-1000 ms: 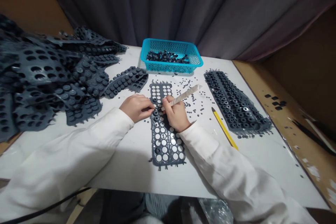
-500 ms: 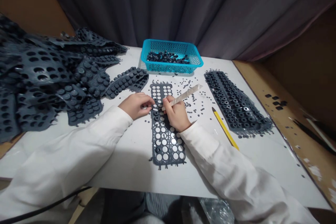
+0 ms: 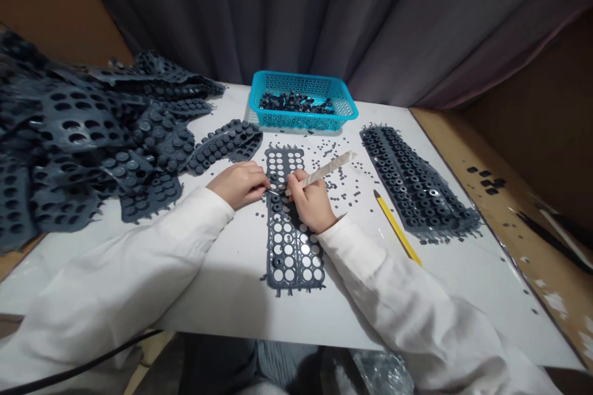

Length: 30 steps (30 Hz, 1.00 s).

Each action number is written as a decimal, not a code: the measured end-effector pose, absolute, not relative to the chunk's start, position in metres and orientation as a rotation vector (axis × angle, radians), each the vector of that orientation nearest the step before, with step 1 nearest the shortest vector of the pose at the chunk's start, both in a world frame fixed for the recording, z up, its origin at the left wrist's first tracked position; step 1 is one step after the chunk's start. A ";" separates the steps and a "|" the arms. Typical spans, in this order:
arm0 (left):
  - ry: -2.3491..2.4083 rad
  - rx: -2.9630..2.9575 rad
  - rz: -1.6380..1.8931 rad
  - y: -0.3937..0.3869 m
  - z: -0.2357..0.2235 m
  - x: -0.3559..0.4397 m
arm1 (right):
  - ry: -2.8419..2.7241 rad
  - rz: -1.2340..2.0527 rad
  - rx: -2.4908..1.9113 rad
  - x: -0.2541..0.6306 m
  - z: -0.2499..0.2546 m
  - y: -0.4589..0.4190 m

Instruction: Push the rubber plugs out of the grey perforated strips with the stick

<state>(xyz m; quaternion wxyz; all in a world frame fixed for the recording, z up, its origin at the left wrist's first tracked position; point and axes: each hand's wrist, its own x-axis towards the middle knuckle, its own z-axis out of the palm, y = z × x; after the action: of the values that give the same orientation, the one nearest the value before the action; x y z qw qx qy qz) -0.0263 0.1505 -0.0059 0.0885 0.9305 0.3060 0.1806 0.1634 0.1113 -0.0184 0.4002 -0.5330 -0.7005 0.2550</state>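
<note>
My right hand [image 3: 311, 200] is shut on a thin pale stick [image 3: 324, 170], and I hold it like a pen. My left hand [image 3: 238, 185] is curled, and its fingertips [image 3: 265, 184] are right at the edge of a gray rubber mat [image 3: 290, 253]. I cannot tell if they pinch something tiny. That mat lies flat on a white table [image 3: 222, 302], right in front of me, and both my hands are over its top part. It has rows of round holes, and most of them look white. At 12 o'clock sits one blue basket [image 3: 301, 123] full of small black rubber bits [image 3: 296, 102]. At 2 o'clock lies one more long mat [image 3: 417, 179], covered in little knobs. One yellow pencil [image 3: 396, 228] lies at 3 o'clock. One curved rubber strip [image 3: 227, 145] lies at 11 o'clock, and a big messy pile of gray mats [image 3: 69, 129] is at 10 o'clock, too tangled to count. Lots of tiny black dots [image 3: 340, 166] lie on the table, too many to count.
</note>
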 end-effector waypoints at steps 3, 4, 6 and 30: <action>0.904 2.762 0.557 0.152 -0.008 -0.028 | -1.778 0.638 -1.353 0.164 -0.018 0.111; 0.897 2.758 0.563 0.153 -0.008 -0.028 | -1.779 0.636 -1.352 0.164 -0.019 0.112; 0.895 2.757 0.574 0.155 -0.008 -0.031 | -1.775 0.641 -1.348 0.164 -0.019 0.112; 0.736 0.788 0.904 0.132 0.007 -0.023 | -1.319 1.093 -1.326 0.163 -0.010 0.114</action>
<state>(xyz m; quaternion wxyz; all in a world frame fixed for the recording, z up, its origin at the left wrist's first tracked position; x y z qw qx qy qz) -0.0233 0.1320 0.0066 0.7626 0.3621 0.3386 0.4156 0.1629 0.1135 -0.0100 0.4686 -0.5408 -0.5378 0.4458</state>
